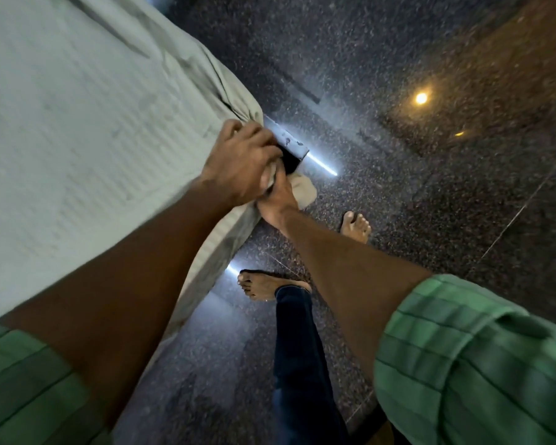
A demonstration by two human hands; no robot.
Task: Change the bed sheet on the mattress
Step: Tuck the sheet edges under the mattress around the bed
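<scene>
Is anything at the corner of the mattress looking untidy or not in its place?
Yes. At the corner, the sheet is bunched in folds, and a loose flap hangs below both hands, left hand and right hand, which grip it there.

1. 1 view only, head-worn, wide-angle; nothing shared with a second view.
2. Looks steeply down and forward from above the mattress corner [238, 216].
3. Frame tilted: the bed runs diagonally up-left, dark speckled floor [430, 203] fills the right.
4. Close range: both forearms enter from the bottom edge, bare feet [264, 285] directly below.
5. Edges bowed; slight motion blur.
</scene>
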